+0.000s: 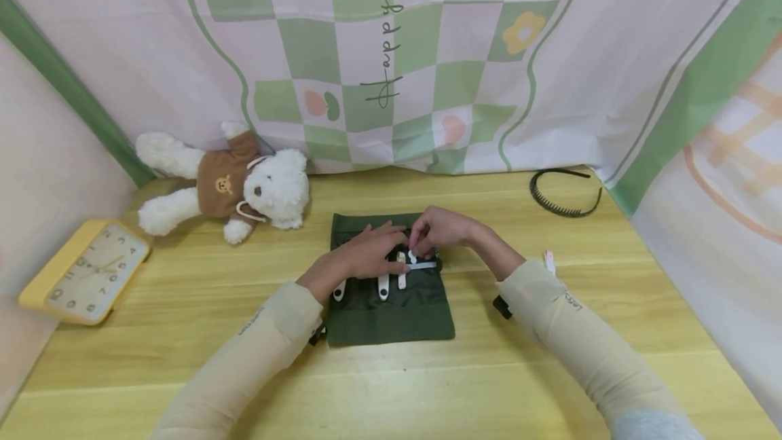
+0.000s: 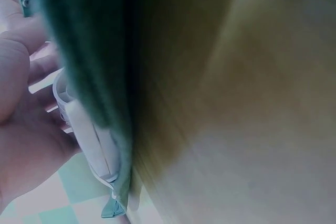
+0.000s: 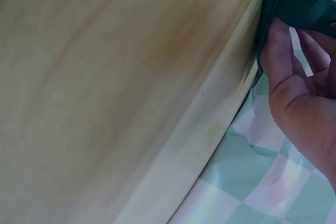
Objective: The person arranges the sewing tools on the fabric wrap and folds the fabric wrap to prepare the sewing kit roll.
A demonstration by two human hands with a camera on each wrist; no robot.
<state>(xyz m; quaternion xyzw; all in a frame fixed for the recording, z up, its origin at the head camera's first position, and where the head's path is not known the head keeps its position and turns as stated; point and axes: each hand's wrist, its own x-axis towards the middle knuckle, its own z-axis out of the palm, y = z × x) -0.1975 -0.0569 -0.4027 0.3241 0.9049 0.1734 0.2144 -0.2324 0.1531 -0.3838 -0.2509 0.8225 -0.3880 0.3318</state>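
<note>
On the counter (image 1: 391, 392) lies a green case (image 1: 391, 326) bearing white tools (image 1: 383, 287). Over it rests the left hand (image 1: 371, 254), its grip loose and fingers extended. The right hand (image 1: 444, 228) has its grip pinched on a small white piece (image 1: 413, 258) toward the case's right side. Only the head view shows that pinch; the right wrist view hides the fingertips behind green cloth, while the left wrist view shows a tool side-on.

White piece (image 1: 412, 258) at the right fingers (image 1: 422, 248) — too small to identify.
</note>
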